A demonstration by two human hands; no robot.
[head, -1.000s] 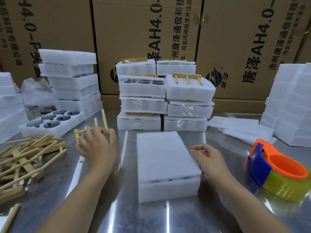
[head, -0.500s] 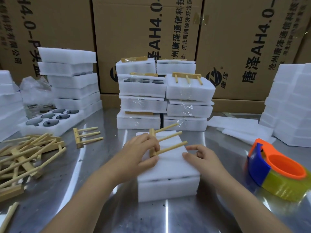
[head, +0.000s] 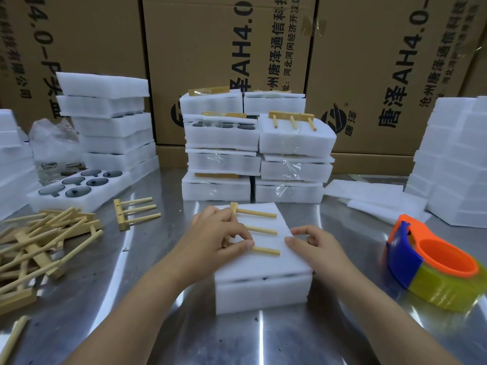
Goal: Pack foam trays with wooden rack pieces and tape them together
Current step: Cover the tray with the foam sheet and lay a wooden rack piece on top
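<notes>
At the near edge of the steel counter (head: 158, 325), polished and slick, sits the closed foam tray (head: 263, 293): a soft white block with a thin foam lid, a dark seam showing between lid and base. On that lid lies the wooden rack piece (head: 259, 230), a pale square bar with three round dowel pegs pointing to the right. The left hand (head: 218, 241) has its fingers curled round the bar end and pinches it against the foam. The right hand (head: 313, 248) grips nothing; its loosely bent fingertips rest on the lid just beyond the peg tips.

Nothing but that pinch appears to secure the piece, so letting go to fetch tape could let it slide or skew on the lid. The lid could also creep off its base, and hard pressure would probably dent the foam. The whole tray may skid on the smooth metal.

Right of the tray stands the tape dispenser (head: 432, 272), orange and blue plastic round a yellowish roll, well apart. Left of the tray lie a loose rack piece (head: 134, 212) and a tangled heap of rack pieces (head: 44, 241). Behind the tray rise taped foam stacks (head: 258, 159), glossy with film, then printed cardboard boxes (head: 369, 61).
</notes>
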